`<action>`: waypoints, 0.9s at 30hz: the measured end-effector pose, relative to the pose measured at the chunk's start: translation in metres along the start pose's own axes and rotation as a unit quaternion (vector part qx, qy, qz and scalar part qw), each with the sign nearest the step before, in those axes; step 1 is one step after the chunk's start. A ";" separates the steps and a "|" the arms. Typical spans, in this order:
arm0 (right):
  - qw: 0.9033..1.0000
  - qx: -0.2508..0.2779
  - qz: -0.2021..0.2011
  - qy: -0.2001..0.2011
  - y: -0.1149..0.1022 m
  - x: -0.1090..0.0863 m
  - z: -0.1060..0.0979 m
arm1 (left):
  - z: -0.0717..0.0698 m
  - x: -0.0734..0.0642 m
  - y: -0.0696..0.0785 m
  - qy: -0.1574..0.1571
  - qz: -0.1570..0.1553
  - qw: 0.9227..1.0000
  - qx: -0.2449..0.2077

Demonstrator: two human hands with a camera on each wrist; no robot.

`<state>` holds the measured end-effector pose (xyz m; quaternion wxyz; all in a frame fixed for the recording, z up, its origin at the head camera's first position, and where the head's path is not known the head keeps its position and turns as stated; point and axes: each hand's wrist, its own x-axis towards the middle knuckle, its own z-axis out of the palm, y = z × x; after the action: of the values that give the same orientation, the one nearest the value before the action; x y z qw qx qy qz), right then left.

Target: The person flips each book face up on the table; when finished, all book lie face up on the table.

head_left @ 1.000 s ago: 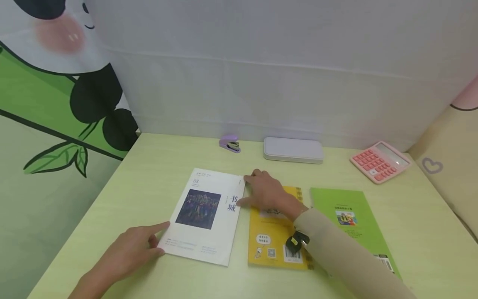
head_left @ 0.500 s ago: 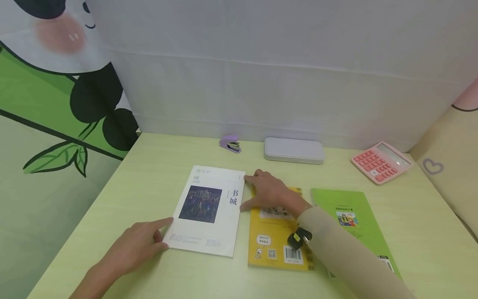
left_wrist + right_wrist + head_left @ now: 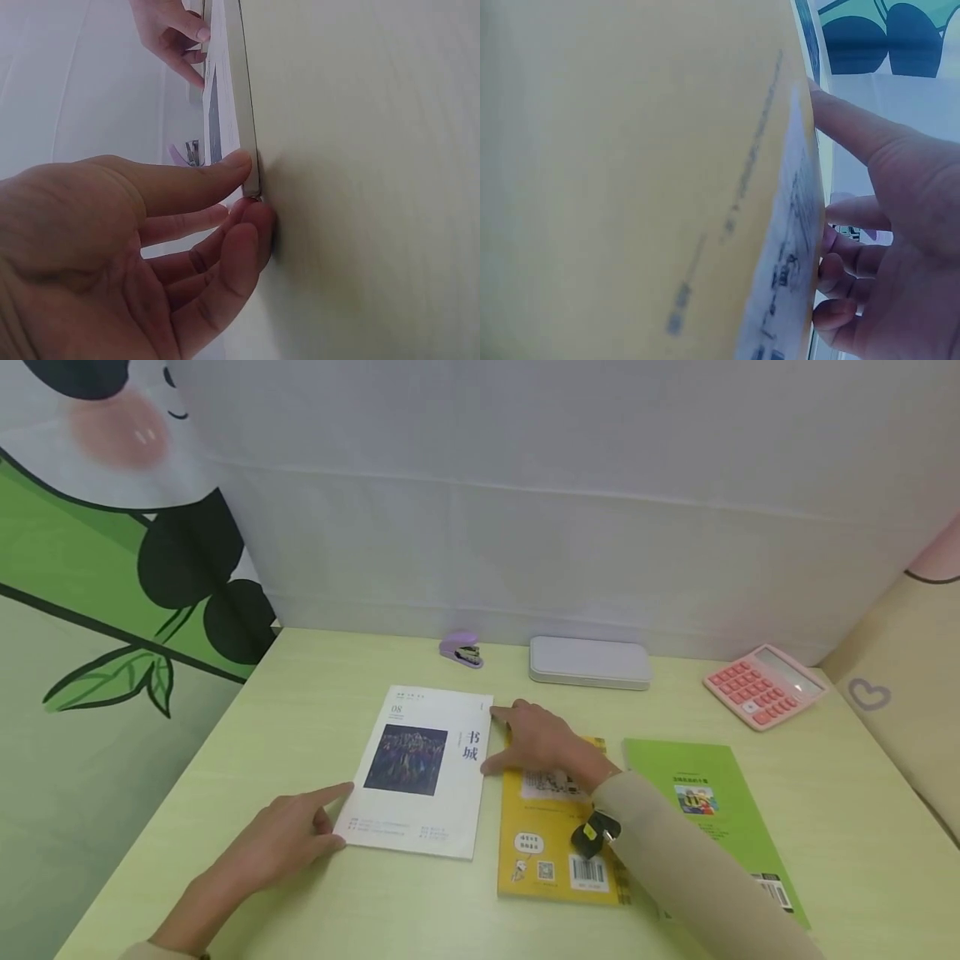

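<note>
A white magazine (image 3: 428, 770) with a dark cover picture lies on the table between both hands. My left hand (image 3: 277, 842) touches it from the left: index fingertip at the left edge, thumb at the near left corner. In the left wrist view, the thumb of the left hand (image 3: 82, 240) meets the spine-like edge (image 3: 241, 97), with the other fingers bent beside the corner. My right hand (image 3: 538, 739) reaches over a yellow book (image 3: 555, 839) and touches the magazine's right edge with index fingertip and thumb. The right wrist view shows the right hand (image 3: 907, 180) partly behind the yellow book's cover.
A green book (image 3: 701, 793) lies right of the yellow one, partly under the right sleeve. Along the back stand a purple stapler (image 3: 461, 649), a pale grey case (image 3: 589, 661) and a pink calculator (image 3: 765, 686). Behind them hangs a white cloth (image 3: 525, 552).
The magazine has slid away from the front edge and slightly right. My left hand has followed it forward and right; the right hand stays nearly in place at its right edge.
</note>
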<state>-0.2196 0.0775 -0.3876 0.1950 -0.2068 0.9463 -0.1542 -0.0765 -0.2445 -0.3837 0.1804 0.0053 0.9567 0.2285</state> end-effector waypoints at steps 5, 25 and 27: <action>1.000 0.012 -0.001 0.004 0.001 0.001 0.001 | -0.001 0.003 0.000 -0.011 0.001 1.000 -0.010; 1.000 0.017 0.017 -0.004 0.000 0.003 0.001 | -0.009 0.016 0.000 -0.019 0.015 1.000 -0.019; 1.000 0.019 0.019 -0.003 0.001 0.003 0.002 | -0.009 0.017 0.000 -0.020 0.016 0.999 -0.023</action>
<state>-0.2216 0.0764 -0.3902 0.2044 -0.1857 0.9464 -0.1675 -0.0956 -0.2471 -0.3821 0.1957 0.0212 0.9472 0.2530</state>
